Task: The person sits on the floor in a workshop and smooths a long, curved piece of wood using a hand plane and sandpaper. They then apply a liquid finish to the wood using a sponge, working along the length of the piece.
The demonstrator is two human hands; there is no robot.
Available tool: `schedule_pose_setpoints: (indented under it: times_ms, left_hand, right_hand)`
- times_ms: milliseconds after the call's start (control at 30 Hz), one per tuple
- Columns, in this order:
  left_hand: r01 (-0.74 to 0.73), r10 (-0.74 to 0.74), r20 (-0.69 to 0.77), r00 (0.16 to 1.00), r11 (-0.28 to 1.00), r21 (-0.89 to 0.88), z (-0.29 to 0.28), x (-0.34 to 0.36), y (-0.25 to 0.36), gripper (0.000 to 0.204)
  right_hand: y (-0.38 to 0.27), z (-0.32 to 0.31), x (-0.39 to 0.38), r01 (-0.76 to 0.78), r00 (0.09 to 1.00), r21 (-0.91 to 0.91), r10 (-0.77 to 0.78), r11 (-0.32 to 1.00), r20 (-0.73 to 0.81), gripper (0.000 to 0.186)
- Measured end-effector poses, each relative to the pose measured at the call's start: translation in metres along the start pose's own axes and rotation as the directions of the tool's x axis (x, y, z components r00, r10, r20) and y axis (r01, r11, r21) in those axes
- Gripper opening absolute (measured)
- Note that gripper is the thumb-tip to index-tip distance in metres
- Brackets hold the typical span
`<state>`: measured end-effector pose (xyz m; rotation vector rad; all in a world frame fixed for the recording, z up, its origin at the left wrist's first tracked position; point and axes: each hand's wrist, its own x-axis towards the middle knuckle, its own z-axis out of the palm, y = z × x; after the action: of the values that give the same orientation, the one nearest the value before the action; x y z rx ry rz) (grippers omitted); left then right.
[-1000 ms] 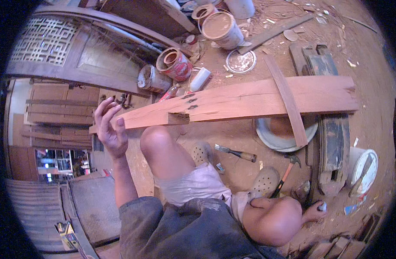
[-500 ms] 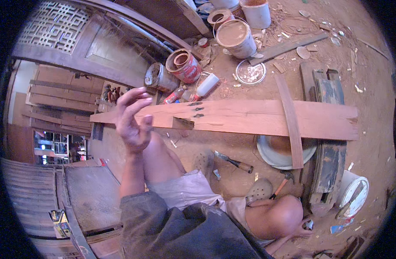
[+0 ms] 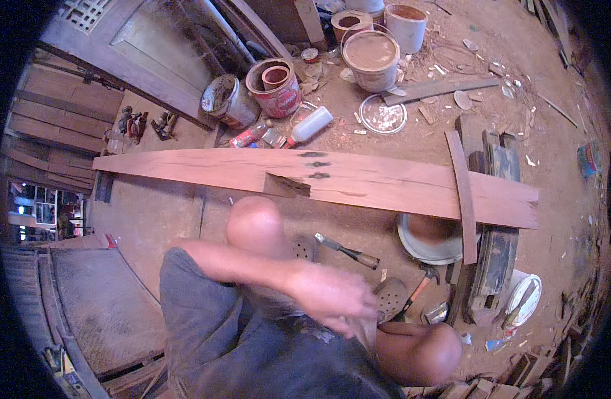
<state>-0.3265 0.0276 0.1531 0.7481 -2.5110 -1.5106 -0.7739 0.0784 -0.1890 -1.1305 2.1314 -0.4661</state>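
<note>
My left hand (image 3: 335,300) is blurred over my lap, near the shorts and right sandal; I cannot tell whether it holds anything. My right hand is out of sight. Across the space in front of me lies a long reddish plank (image 3: 385,186) with a dark notch and three dark marks, its right part on a dark timber block (image 3: 498,259). A short narrow strip of wood (image 3: 462,193) lies across it. A chisel (image 3: 365,258) and an orange-handled hammer (image 3: 418,289) lie on the ground near my feet.
Paint buckets (image 3: 370,63), tins, a white bottle (image 3: 312,125) and a round lid (image 3: 384,114) sit beyond the plank. A round basin (image 3: 425,246) is under it. A carved door panel (image 3: 146,53) is at the upper left, wood offcuts (image 3: 511,372) at the lower right, a white bucket (image 3: 523,296) at right.
My left hand has swung from the plank's left part down and right across my lap. My right hand, earlier by the right knee with a small object, has gone from sight. The view has shifted.
</note>
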Motion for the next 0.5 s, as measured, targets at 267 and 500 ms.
schedule_pose_setpoints:
  times_ms: [267,500]
  left_hand:
    - [0.532,-0.501,-0.180,0.847,0.807,0.255,-0.069,-0.110,-0.107,0.034]
    - [0.220,-0.132,-0.920,-0.369,0.949,-0.224,-0.092,-0.167,-0.103,0.024]
  right_hand:
    - [-0.044,0.013,-0.023,-0.268,0.923,0.231,0.180,0.935,0.341,0.046]
    - [-0.178,-0.029,-0.011,-0.069,0.958,0.633,-0.125,0.771,0.257,0.045]
